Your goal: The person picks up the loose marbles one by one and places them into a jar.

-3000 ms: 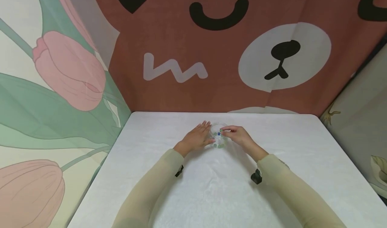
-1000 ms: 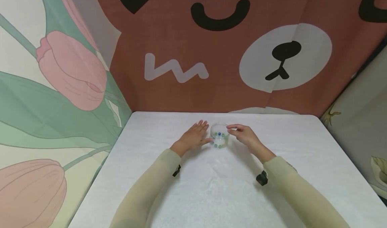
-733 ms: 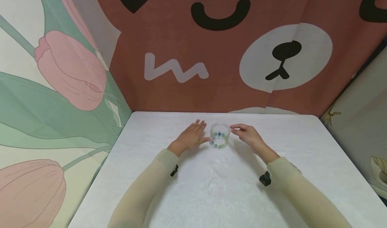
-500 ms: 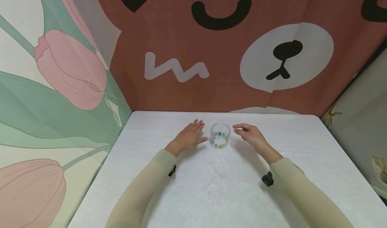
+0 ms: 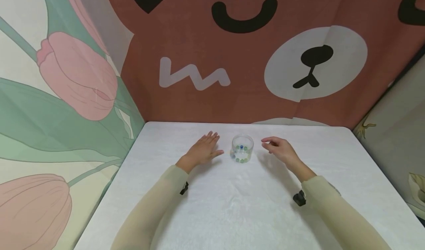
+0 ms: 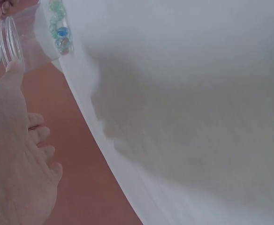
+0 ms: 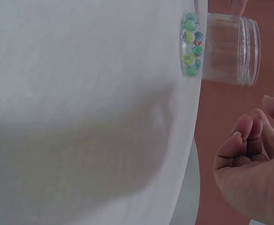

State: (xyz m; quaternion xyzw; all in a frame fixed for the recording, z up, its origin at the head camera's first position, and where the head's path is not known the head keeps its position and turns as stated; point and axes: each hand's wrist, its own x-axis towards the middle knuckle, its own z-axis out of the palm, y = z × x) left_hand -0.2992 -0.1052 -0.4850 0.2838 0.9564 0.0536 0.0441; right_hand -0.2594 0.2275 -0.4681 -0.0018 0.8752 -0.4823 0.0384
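A clear round jar [image 5: 242, 154] stands upright on the white table. Glass marbles [image 7: 189, 59], green, blue and yellow-swirled, lie around its bottom. The right wrist view shows the jar's threaded neck [image 7: 246, 51] without a visible lid. To the jar's left, my left hand [image 5: 200, 151] hovers with straight, spread fingers and thumb toward it, apart from it. On the other side my right hand [image 5: 282, 150] is also off the jar, index finger and thumb parted, the other fingers loosely curled. Neither hand shows anything held.
White cloth covers the table [image 5: 232, 205]. Behind it hangs a brown curtain [image 5: 186, 106] with a bear face. A tulip-patterned curtain [image 5: 79, 73] closes the left side, and a pale flowered curtain [image 5: 398, 132] stands along the right.
Both hands have drawn away from the jar, the left hand leftward and the right hand rightward. The jar and its marbles stay where they were.
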